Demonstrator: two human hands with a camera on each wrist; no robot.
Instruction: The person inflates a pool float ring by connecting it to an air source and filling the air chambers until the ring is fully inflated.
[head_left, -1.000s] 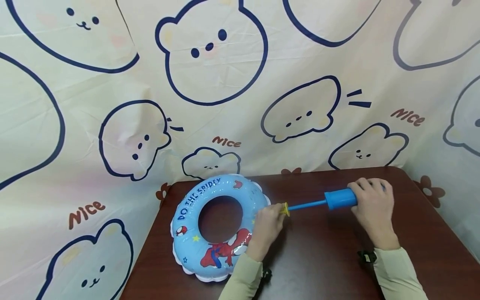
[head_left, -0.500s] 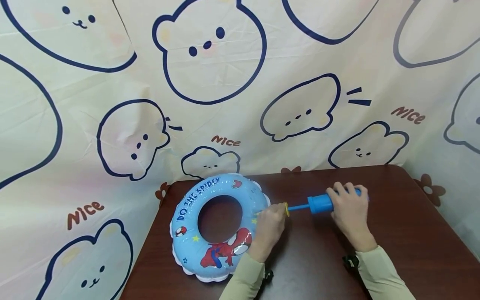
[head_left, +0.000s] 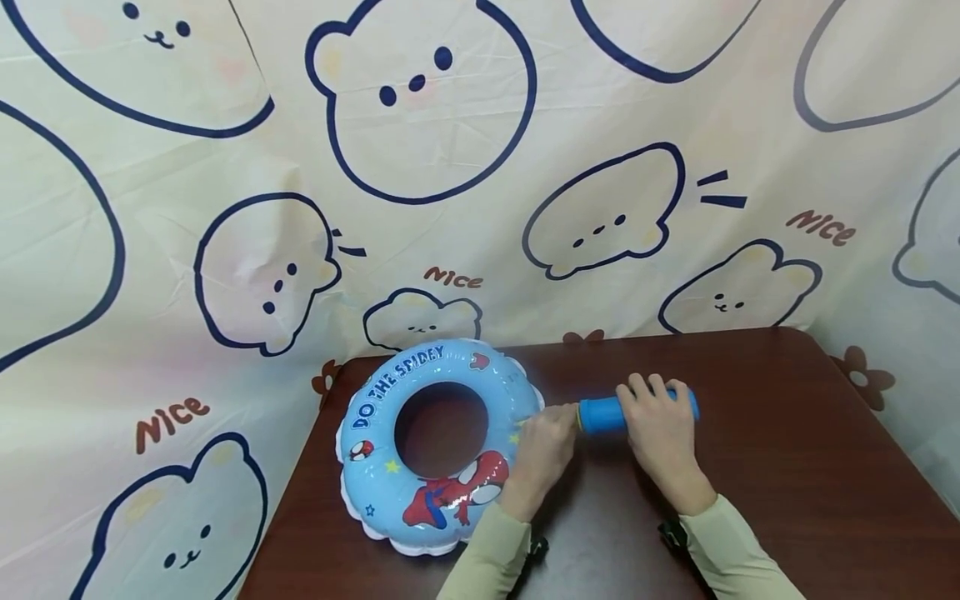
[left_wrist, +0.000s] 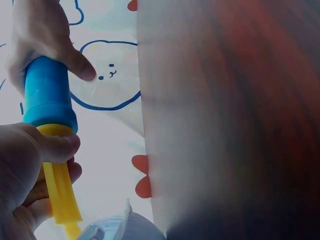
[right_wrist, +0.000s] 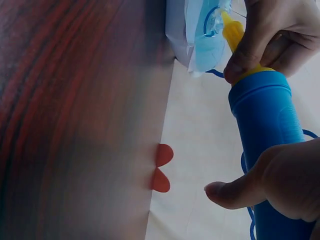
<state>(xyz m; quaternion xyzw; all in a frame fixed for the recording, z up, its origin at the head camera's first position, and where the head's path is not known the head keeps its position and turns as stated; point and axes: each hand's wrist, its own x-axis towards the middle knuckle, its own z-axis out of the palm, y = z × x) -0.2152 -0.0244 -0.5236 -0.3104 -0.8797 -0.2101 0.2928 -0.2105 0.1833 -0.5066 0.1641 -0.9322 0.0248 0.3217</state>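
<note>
A light-blue inflatable swim ring [head_left: 367, 479] with a red cartoon figure looks plump at the left of the table. To its right is a blue hand pump [head_left: 597, 415], lying roughly level. My left hand [head_left: 542, 454] pinches the pump's yellow end [left_wrist: 60, 187] beside the ring's right edge. In the right wrist view the narrow yellow tip [right_wrist: 232, 30] reaches the ring's clear part. My right hand [head_left: 662, 437] wraps round the blue barrel [right_wrist: 265, 115], its thumb lying along the side. The barrel's front rim sits right against the yellow end, with the rod hidden.
The dark brown wooden table [head_left: 795, 467] extends to the right and front. Behind it hangs a pale cloth [head_left: 600, 108] printed with cartoon animals, meeting the table's back edge.
My right hand has slid the blue barrel left toward my left hand, and the blue rod has gone from view inside it. The left hand stays at the ring's edge.
</note>
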